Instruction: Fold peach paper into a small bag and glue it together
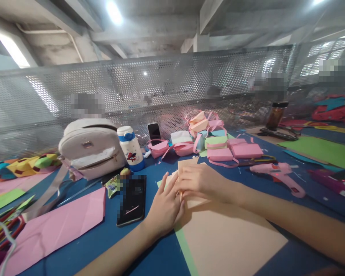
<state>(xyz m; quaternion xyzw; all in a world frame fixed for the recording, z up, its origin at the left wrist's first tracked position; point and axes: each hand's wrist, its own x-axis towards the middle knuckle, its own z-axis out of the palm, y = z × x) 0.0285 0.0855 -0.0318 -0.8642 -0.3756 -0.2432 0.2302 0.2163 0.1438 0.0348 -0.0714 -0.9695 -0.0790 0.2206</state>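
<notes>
A peach sheet of paper (230, 237) lies on the blue table (161, 257) in front of me, with a green sheet's edge (185, 249) showing under its left side. My left hand (163, 207) rests flat on the sheet's left edge, fingers stretched forward. My right hand (201, 180) curls over a folded-up flap of the peach paper (186, 163) and presses it down. The two hands touch at the fold.
A black phone (132, 199) lies just left of my left hand. A pink sheet (57, 226) lies at the left, with a white bag (89, 147) and a bottle (130, 147) behind it. Pink and green paper boxes (218, 147) sit beyond; a pink glue gun (278, 172) lies right.
</notes>
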